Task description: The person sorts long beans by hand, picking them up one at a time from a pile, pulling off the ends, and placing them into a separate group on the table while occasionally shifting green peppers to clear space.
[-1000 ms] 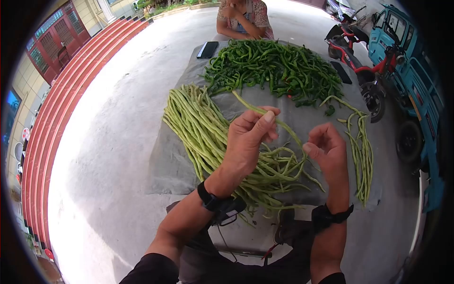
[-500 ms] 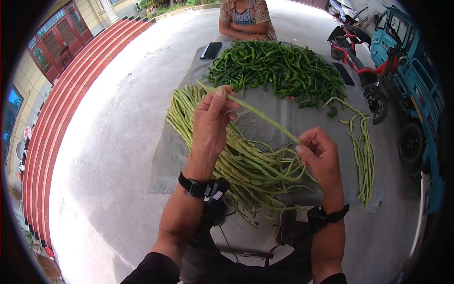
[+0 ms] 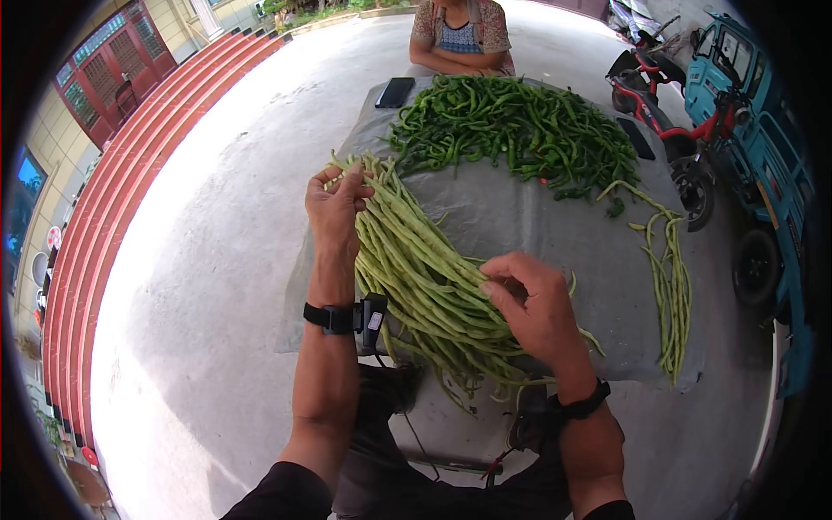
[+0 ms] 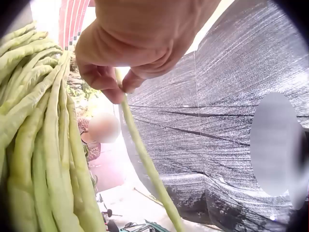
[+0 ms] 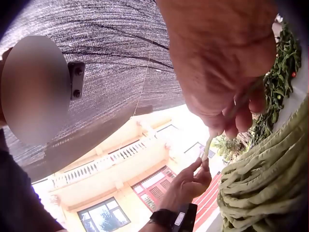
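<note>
In the head view my left hand [image 3: 336, 212] is at the far left end of the heap of long green beans [image 3: 416, 251], pinching a bean. The left wrist view shows one long bean [image 4: 145, 157] hanging between the thumb and fingertips of my left hand [image 4: 130, 53]. My right hand [image 3: 536, 305] is over the right part of the heap. Seen from the right wrist, my right hand [image 5: 222, 72] pinches the same thin bean [image 5: 207, 147], whose other end my left hand [image 5: 186, 186] grips.
Green peppers [image 3: 520, 130] are piled across the far side of the grey sheet [image 3: 607, 260]. A smaller bunch of beans [image 3: 669, 303] lies at right. Phones [image 3: 394, 93] rest near the far corners. A person [image 3: 459, 39] sits opposite with folded arms; vehicles stand at right.
My left hand has moved left and slightly down to the heap's far left end. My right hand has shifted left and is over the beans. The person opposite has lowered a raised hand onto folded arms.
</note>
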